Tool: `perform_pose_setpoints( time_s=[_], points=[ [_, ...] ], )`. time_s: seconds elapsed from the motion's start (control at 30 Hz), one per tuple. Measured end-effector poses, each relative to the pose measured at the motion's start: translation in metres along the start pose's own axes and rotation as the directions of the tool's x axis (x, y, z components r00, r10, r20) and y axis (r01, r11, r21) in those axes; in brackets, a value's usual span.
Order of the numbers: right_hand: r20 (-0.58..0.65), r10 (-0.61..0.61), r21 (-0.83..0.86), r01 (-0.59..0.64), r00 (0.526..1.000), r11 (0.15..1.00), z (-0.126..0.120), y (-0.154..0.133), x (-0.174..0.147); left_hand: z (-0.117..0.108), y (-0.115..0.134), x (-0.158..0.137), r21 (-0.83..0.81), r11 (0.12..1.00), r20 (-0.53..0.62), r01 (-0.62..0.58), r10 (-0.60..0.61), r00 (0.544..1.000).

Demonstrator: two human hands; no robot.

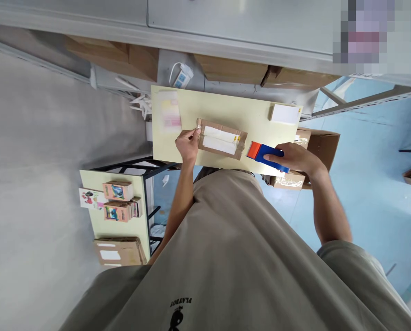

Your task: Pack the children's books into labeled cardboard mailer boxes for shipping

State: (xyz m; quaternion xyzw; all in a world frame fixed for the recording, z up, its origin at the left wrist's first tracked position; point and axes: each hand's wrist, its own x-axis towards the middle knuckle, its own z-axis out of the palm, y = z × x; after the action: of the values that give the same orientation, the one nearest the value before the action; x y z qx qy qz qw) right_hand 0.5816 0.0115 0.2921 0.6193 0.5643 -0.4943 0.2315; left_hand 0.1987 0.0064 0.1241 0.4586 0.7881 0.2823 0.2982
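A flat brown cardboard parcel [211, 148] with white labels lies on the pale yellow tabletop [191, 102]. Shiny clear tape shows at its left and right ends. My left hand [187, 143] pinches the parcel's upper left corner between thumb and fingers; whether a bit of tape is also in the pinch I cannot tell. My right hand [295, 157] is wrapped round a blue and orange tape dispenser [265, 154]. The dispenser's orange head points left, just off the parcel's right end and apart from it.
On the table are a white-topped box [285, 113] at right and printed sheets [171, 112] at left. Open cartons [324, 151] stand right of it. A power strip [183, 77] and cartons lie behind. A side table holds books [117, 191] and flat cardboard [119, 251].
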Motion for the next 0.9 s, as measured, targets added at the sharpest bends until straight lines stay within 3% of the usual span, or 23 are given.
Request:
perform_pose_setpoints(
  time_s=[0.3,0.57,0.9],
  points=[
    [-0.033,-0.099,-0.018,0.098,0.995,0.995,0.007,0.022,0.016,-0.002,-0.005,0.001,0.044,0.999,-0.014,-0.020,0.020,1.000],
    [-0.058,-0.084,-0.119,0.077,0.995,0.990,0.007,0.043,0.016,-0.006,-0.005,0.003,0.037,0.999,-0.027,-0.027,0.028,0.999],
    [-0.199,0.008,-0.255,-0.060,0.980,0.965,0.042,0.016,0.058,-0.006,-0.004,-0.004,0.063,0.998,-0.021,-0.022,0.024,0.999]
  ],
)
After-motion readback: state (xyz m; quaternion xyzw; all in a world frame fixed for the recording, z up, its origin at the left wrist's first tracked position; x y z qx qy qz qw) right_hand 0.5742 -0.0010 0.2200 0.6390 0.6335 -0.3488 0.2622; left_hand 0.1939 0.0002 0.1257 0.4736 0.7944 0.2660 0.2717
